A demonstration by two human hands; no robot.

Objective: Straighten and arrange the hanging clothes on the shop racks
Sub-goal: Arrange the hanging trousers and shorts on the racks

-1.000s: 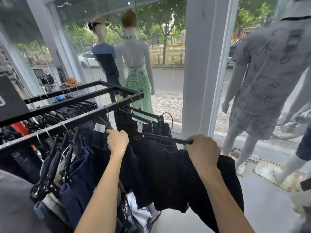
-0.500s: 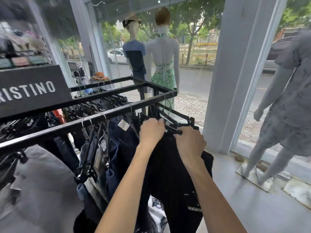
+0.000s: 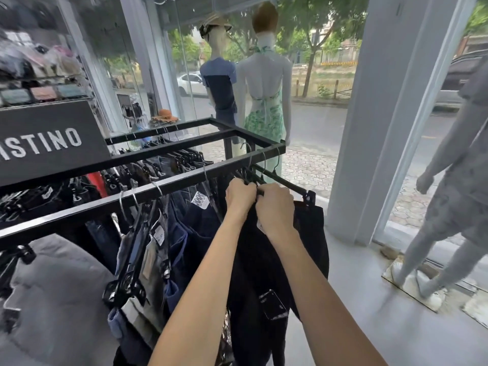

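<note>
A black metal rack (image 3: 169,184) runs from lower left to upper right, hung with dark jeans (image 3: 182,233) on black clip hangers. At its right end hang black trousers (image 3: 311,233) on a black clip hanger (image 3: 290,184). My left hand (image 3: 240,194) and my right hand (image 3: 276,207) meet at the top of these trousers, just under the rail. Both have curled fingers gripping the black hanger bar and the waistband. The fingertips are hidden behind the knuckles.
A black brand sign (image 3: 50,143) stands on the rack at left. Two mannequins (image 3: 264,83) face the window behind the rack, and a grey-clad mannequin (image 3: 454,180) stands at right. A white pillar (image 3: 390,114) rises beside grey floor (image 3: 369,313). A grey garment (image 3: 52,299) hangs lower left.
My right hand has swung the black trousers in from the right toward the rack, and both hands have come together at the hanger. The camera view has shifted left.
</note>
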